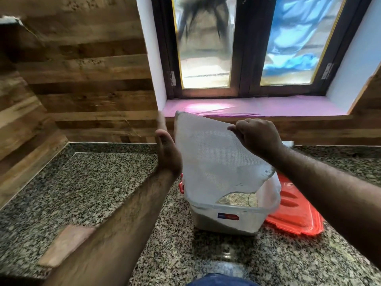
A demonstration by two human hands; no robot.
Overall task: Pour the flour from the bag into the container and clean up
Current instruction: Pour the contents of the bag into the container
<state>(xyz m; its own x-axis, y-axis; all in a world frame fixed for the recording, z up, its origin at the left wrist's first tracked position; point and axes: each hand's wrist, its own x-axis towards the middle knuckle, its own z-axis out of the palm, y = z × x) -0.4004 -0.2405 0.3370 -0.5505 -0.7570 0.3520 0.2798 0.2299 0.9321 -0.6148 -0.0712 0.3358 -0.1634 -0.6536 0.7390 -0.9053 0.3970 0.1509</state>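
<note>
A translucent flour bag [214, 157], dusted white, hangs upside down over a clear plastic container [231, 217] on the granite counter. My right hand [255, 135] pinches the bag's upper right corner. My left hand [167, 149] is flat with fingers straight, at the bag's left side; it is blurred, and whether it touches the bag is unclear. The bag's open mouth droops into the container, which holds flour low along its bottom. A red clip [181, 185] shows at the container's left rim.
The container's red lid [294, 211] lies on the counter to the right, partly under the container. A pinkish wooden block [66, 244] lies front left. Wood-panelled walls stand at left and behind, with a window and pink sill [257, 107] above.
</note>
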